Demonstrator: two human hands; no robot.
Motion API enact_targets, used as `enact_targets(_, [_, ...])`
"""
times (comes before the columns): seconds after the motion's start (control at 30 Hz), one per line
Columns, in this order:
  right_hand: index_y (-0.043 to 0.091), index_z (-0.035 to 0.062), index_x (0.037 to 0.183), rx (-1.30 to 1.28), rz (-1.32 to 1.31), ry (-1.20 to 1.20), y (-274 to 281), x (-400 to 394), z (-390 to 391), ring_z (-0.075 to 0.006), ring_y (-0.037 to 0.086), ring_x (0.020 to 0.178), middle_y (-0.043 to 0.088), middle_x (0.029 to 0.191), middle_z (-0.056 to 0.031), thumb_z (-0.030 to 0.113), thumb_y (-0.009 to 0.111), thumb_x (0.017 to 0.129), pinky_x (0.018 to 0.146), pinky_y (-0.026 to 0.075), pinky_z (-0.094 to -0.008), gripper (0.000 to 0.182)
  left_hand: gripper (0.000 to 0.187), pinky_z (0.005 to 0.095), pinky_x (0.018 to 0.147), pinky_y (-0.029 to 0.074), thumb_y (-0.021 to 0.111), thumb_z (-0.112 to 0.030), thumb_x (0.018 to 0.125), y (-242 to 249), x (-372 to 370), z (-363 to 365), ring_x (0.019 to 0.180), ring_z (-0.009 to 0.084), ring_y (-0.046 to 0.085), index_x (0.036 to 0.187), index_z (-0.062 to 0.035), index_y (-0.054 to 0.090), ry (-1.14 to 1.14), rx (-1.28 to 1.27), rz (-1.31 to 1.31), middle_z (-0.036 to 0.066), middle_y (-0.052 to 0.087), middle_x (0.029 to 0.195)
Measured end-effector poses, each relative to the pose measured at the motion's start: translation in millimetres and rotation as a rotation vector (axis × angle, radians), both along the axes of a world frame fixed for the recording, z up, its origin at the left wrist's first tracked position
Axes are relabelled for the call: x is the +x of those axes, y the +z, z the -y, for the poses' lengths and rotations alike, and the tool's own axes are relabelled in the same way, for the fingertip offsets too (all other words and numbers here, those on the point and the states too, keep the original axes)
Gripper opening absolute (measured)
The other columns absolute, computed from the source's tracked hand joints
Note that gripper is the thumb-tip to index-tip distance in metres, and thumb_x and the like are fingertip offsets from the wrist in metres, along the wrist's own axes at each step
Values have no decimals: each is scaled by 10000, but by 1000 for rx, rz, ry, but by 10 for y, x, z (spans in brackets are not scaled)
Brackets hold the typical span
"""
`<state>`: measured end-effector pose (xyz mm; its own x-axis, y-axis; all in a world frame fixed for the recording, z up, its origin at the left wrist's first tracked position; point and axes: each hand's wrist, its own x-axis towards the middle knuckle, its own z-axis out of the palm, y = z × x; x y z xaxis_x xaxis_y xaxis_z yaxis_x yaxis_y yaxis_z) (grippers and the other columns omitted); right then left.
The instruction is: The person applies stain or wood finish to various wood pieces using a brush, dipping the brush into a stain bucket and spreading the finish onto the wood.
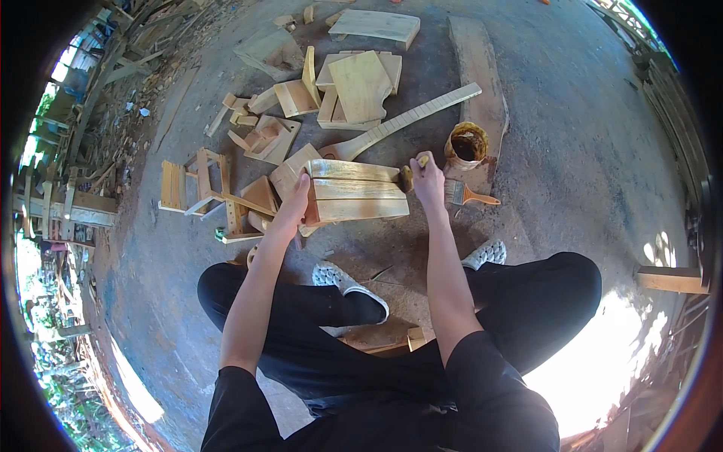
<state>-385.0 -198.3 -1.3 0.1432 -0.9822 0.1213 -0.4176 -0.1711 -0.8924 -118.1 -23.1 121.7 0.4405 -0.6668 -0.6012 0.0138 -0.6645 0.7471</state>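
A wooden box (358, 207) with a slatted face is held up in front of me, tilted toward the camera. My left hand (295, 205) grips its left end. My right hand (428, 181) is closed around a paintbrush (406, 179), whose dark bristles meet the right end of the slats. The upper slats look wet and shiny, while the lowest is paler and duller. Just right of my right hand stands a stained can (467, 143) with dark liquid inside. Below the can a second paintbrush (473, 196) with an orange handle lies on the ground.
Beyond the box lie a long-necked wooden piece (410, 120), stacked boards (361, 87) and a plank (478, 68). Small wooden frames (207, 181) crowd the left. My shoes (348, 286) rest close below the box. Timber (674, 280) lines the right edge.
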Motion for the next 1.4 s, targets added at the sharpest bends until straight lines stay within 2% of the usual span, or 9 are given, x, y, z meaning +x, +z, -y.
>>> enact_targets(0.17, [579,73,1036,-58,10,157,426,216,-72,-441,700,800,693,820,-228,208,678,980,700,529,-503,176,683,643,1067,414,274,-668,1098,15,-59,43,1462,337,438,1693,-340,206,-34,9,22,94,416,1643])
enact_targets(0.27, [578,73,1030,17,126,287,761,373,-69,-405,705,719,683,783,-221,204,671,977,661,524,-477,169,834,608,1032,462,381,-743,1042,-115,57,35,1368,360,531,1661,-190,309,-9,13,35,148,427,1630])
enact_targets(0.3, [564,50,1018,42,222,330,837,446,-80,-293,722,619,674,723,-176,175,661,986,601,547,-413,160,836,582,1001,488,386,-750,1037,-131,86,32,1286,353,580,1652,-188,326,1,10,7,157,469,1578])
enact_targets(0.43, [530,16,979,133,539,461,1281,605,-231,-155,726,633,670,736,-79,103,649,1010,551,595,-283,151,852,525,915,542,391,-772,1023,-155,151,62,1101,337,654,1630,-175,363,32,1,-49,192,556,1401])
enact_targets(0.57, [542,25,983,224,761,468,1231,609,-214,-191,731,629,697,809,-104,86,660,1011,547,613,-293,136,857,517,891,549,383,-781,1020,40,6,42,1091,345,649,1622,-171,377,78,-53,-88,207,573,1310])
enact_targets(0.77, [559,7,1036,484,938,363,348,141,-84,-251,757,729,702,882,-140,53,691,988,577,661,-337,148,807,559,942,522,363,-766,1034,-243,237,0,1182,389,622,1664,-265,312,-4,-29,-118,220,524,1422])
enact_targets(1.0, [581,24,1028,456,794,-13,-442,-579,-20,-224,743,659,699,847,-121,120,715,980,563,634,-323,171,779,709,1045,416,330,-749,1047,-155,170,-29,1397,485,464,1693,-334,198,13,-14,-60,163,312,1690])
enact_targets(1.07, [604,6,982,275,369,-139,-504,-686,66,-197,718,591,685,819,-105,125,712,968,529,622,-305,161,784,726,1054,401,327,-748,1048,-135,151,-11,1406,497,452,1696,-332,183,7,-19,-64,163,295,1699])
enact_targets(1.4, [584,45,931,75,38,166,237,48,-31,-177,698,572,658,645,-61,178,676,998,541,558,-336,175,839,608,960,523,325,-763,1040,-24,78,63,1316,387,566,1695,-252,210,-78,-27,-45,196,406,1617])
